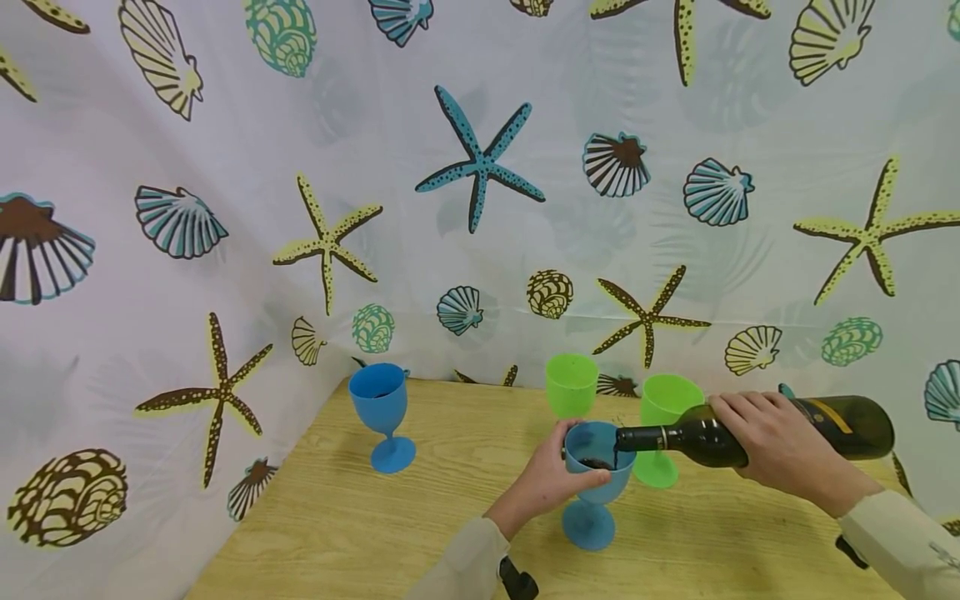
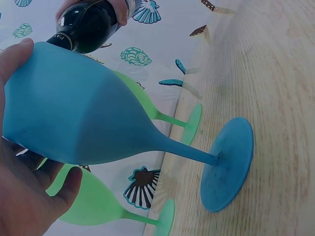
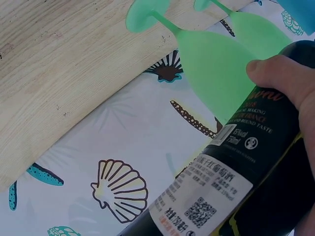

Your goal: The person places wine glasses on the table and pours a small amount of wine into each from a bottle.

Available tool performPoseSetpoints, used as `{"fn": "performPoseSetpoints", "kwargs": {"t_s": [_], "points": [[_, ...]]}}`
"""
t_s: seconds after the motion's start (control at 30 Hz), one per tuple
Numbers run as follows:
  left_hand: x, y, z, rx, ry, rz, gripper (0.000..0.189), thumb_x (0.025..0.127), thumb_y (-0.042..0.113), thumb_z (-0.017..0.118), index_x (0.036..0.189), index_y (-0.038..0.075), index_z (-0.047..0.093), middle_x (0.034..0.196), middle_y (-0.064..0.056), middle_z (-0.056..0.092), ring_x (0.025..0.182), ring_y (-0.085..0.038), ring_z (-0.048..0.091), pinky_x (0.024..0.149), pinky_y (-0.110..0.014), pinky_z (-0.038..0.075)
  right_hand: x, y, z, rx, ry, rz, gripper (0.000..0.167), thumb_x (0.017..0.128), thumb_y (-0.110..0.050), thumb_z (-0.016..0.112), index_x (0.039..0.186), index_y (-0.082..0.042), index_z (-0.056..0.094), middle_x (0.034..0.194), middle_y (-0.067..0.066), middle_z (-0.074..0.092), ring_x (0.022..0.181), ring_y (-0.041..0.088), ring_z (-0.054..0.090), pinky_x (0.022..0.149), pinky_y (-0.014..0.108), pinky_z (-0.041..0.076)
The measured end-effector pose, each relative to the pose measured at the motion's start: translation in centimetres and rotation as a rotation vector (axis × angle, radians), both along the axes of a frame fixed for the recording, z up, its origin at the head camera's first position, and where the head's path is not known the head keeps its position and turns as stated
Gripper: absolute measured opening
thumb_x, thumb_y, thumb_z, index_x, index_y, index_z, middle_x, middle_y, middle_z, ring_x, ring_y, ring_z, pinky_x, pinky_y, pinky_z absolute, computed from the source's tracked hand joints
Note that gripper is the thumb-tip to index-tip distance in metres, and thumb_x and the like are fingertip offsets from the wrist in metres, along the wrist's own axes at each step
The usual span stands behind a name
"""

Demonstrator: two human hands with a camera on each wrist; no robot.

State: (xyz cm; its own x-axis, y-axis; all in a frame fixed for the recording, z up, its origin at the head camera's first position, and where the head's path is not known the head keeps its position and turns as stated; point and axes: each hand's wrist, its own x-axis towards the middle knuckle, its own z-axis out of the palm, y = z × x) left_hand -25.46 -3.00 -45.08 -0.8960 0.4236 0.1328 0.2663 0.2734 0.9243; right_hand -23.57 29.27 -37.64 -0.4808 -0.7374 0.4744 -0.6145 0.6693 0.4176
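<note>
A blue goblet point(image 1: 600, 483) stands on the wooden table, and my left hand point(image 1: 547, 475) grips its bowl from the left, thumb across the near side. Dark liquid shows inside the bowl. My right hand point(image 1: 780, 450) holds a dark wine bottle point(image 1: 708, 437) around its body, tipped nearly level with the neck pointing left. Its mouth is over the goblet's rim, and a thin dark stream runs down into the bowl. The left wrist view shows the goblet's stem and round foot point(image 2: 229, 164) on the tabletop. A printed label point(image 3: 202, 196) faces the right wrist camera.
Two green goblets stand behind, one point(image 1: 572, 385) at the back and another point(image 1: 660, 475) partly hidden by the bottle. Another blue goblet point(image 1: 378, 400) with dark contents stands at the table's back left. A curtain point(image 1: 480, 275) printed with shells and starfish hangs behind the table point(image 1: 337, 517).
</note>
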Motion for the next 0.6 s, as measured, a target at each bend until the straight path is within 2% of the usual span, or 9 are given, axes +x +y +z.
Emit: {"fn": "performPoseSetpoints", "kwargs": {"t_s": [0.6], "points": [[-0.11,-0.02,-0.20,0.006,0.003,-0.001,0.077,0.082,0.042,0.072,0.144,0.018,0.033,0.137,-0.003,0.044,0.125,-0.024,0.044,0.096,-0.046,0.042,0.04,-0.15,0.06,-0.002,-0.008,-0.003,0.094,0.039,-0.026,0.094,0.119,0.004,0.053,0.107,0.019,0.059,0.092,0.035,0.059,0.071,0.052,0.047]]}}
